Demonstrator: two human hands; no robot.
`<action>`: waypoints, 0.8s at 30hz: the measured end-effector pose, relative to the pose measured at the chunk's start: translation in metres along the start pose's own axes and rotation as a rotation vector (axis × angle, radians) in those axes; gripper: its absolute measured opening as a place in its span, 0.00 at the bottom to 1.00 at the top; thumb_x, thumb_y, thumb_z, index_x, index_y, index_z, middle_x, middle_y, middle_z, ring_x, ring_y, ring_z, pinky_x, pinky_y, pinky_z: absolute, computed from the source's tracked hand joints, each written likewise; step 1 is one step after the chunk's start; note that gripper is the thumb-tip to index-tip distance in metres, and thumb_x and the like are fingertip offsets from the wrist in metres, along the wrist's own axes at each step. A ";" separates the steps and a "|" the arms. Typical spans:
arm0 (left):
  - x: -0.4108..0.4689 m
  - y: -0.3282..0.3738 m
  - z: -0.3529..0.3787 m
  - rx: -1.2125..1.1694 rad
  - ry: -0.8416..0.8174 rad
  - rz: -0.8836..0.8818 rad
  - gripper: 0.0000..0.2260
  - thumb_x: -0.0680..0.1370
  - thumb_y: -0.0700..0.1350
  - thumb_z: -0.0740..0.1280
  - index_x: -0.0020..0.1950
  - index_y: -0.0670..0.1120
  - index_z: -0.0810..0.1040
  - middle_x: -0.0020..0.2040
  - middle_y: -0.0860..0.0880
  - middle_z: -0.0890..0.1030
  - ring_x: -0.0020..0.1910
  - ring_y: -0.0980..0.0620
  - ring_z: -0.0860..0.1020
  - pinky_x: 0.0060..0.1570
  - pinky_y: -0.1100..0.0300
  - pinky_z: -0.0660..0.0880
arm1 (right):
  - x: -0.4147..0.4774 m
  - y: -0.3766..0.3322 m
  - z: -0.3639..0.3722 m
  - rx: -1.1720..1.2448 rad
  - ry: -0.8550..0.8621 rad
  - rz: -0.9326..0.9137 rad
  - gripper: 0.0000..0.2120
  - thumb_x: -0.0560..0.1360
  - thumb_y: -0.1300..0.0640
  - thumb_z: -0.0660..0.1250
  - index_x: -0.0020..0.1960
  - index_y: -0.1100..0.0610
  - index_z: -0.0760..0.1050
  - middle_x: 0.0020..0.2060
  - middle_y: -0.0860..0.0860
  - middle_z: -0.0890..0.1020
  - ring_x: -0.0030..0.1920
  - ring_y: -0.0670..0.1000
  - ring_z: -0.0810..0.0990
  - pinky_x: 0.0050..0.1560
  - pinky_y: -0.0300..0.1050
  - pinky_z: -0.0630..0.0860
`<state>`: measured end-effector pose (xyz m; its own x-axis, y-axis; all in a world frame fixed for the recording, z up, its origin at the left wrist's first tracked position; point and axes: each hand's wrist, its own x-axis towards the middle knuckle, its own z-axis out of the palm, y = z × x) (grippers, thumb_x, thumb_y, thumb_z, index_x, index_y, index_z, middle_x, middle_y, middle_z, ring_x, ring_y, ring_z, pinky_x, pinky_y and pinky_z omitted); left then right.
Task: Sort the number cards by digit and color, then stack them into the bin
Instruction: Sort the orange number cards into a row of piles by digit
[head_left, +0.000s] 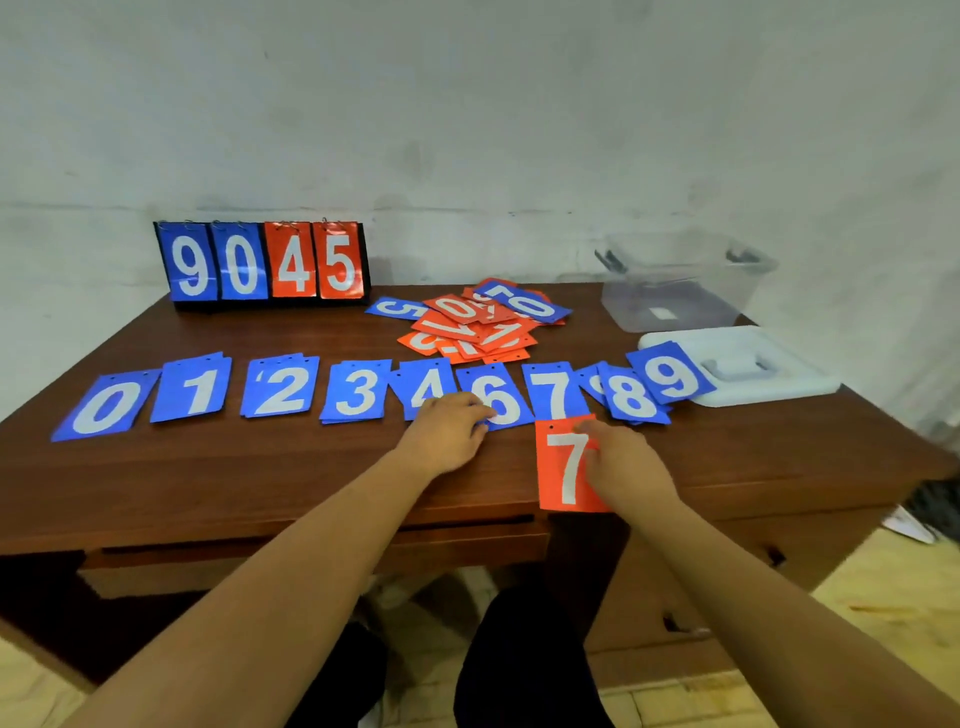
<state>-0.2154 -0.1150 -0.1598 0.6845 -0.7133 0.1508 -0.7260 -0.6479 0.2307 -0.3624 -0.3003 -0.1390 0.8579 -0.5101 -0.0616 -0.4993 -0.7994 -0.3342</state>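
Far-left blue row: blue 0 (106, 408) starts a face-up line across the surface (260, 467) reading 0, 1, 2, 3, 4, 6, 7, 8, 9. From the 4 onward neighbours overlap, and no 5 sits in it.
Blue 5 (397, 309): lies behind the row at the left edge of the mixed pile. It could be overlooked, and the row stacked with a gap.
Left hand (449, 434): rests where blue 4 (428, 382) meets blue 6 (501, 397), fingers bent onto the 6's lower left corner. I cannot tell whether they pinch or only press. A drag here could shuffle the overlapped cards.
Mixed pile (475, 327): mostly red cards with a few blue, heaped crosswise and unsorted. Thin cards may lift two at a time.
Red 7 (563, 467): just below the blue 7, its lower edge at or just past the surface's front edge. It could slide off to the floor.
Right hand (628, 465): spread over the card's right half, fingers fairly straight, pressing it down.
Blue 9 (672, 374): overlaps the lid's rim, so shifting the lid would drag it.
Bin (685, 280): clear, at the back right, with no cards inside. Only a small white patch shows at its bottom.
Lid (779, 374): white, off the bin, lying just in front of it.
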 end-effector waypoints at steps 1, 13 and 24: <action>0.003 0.000 0.001 -0.003 -0.005 -0.004 0.16 0.83 0.48 0.59 0.70 0.52 0.73 0.70 0.51 0.72 0.71 0.51 0.67 0.70 0.49 0.62 | -0.001 0.003 0.002 -0.079 0.016 -0.023 0.22 0.80 0.55 0.60 0.73 0.43 0.66 0.66 0.55 0.71 0.65 0.56 0.73 0.61 0.52 0.75; 0.018 -0.012 -0.009 -0.135 0.208 -0.006 0.16 0.81 0.45 0.63 0.68 0.49 0.73 0.66 0.49 0.73 0.65 0.49 0.71 0.64 0.54 0.68 | 0.024 -0.010 -0.012 0.063 0.294 -0.197 0.17 0.79 0.53 0.61 0.68 0.54 0.72 0.63 0.55 0.71 0.63 0.54 0.71 0.63 0.51 0.72; 0.098 -0.073 -0.018 -0.060 0.144 -0.254 0.14 0.79 0.45 0.65 0.64 0.46 0.75 0.62 0.46 0.74 0.60 0.47 0.74 0.59 0.49 0.74 | 0.155 -0.071 0.005 0.066 0.127 -0.239 0.15 0.77 0.53 0.65 0.60 0.60 0.72 0.58 0.57 0.72 0.56 0.58 0.75 0.57 0.54 0.76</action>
<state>-0.0937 -0.1330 -0.1449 0.8492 -0.4825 0.2149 -0.5281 -0.7806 0.3343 -0.1931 -0.3213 -0.1291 0.9264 -0.3482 0.1434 -0.2718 -0.8818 -0.3854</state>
